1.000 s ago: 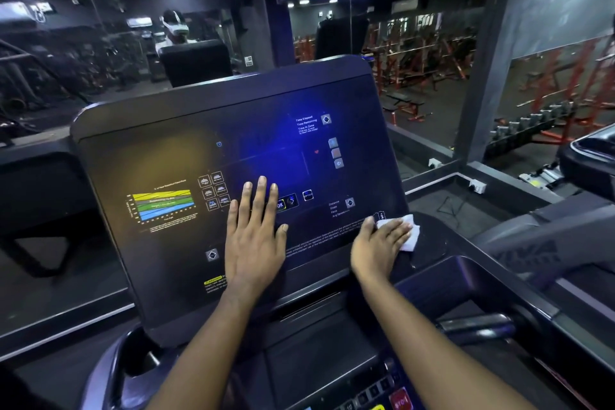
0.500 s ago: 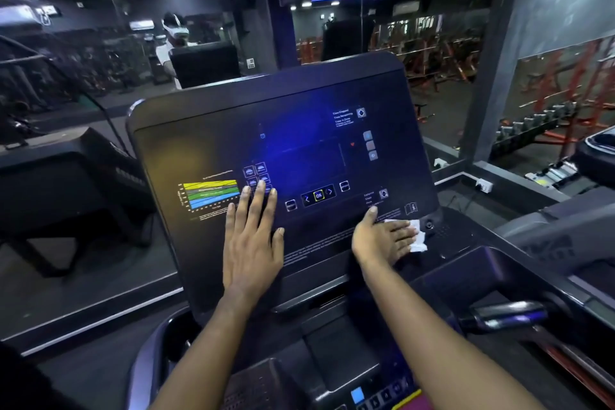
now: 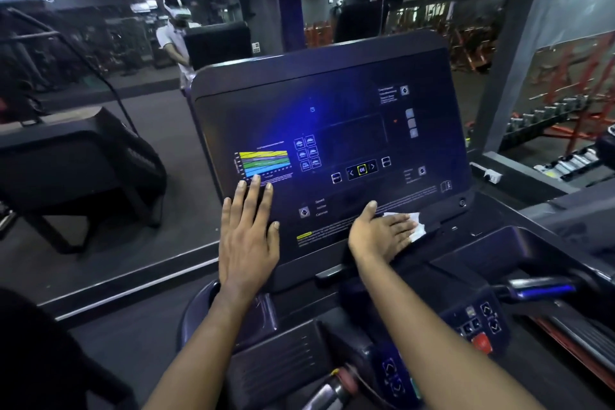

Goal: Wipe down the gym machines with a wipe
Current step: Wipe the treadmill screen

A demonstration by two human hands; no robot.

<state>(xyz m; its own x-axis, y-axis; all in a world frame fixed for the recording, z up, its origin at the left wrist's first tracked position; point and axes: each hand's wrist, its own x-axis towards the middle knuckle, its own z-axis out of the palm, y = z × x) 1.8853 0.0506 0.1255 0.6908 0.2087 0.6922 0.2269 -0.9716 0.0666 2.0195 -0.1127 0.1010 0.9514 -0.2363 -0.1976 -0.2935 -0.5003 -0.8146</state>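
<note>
The small white crumpled wipe (image 3: 420, 228) lies at the lower right of the dark glossy treadmill console panel (image 3: 332, 123), just above that panel's bottom edge and close to its right corner. Our right hand (image 3: 382, 236) is on top of it with straight fingers pointing right along the panel's width. It presses the wipe flat and does not clench it, so only the far end of the wipe shows past the fingertips. We cannot tell the wipe's own long axis under the palm. Our left hand (image 3: 248, 233) rests released and flat on the panel's lower left, fingers spread and pointing up, the tips touching the bottom of the striped coloured chart (image 3: 264, 161). It is well apart from the wipe. Of the 2 hands, only the right is placed to move the wipe. The panel's long axis runs left to right, and we judge that most of the unwiped room lies up and to the left of the wipe. To the right, the panel ends almost at once, where the dark moulded side tray (image 3: 519, 243) begins. Below the panel, towards us, sits the red round stop button (image 3: 481, 342), which a low stroke should avoid.
</note>
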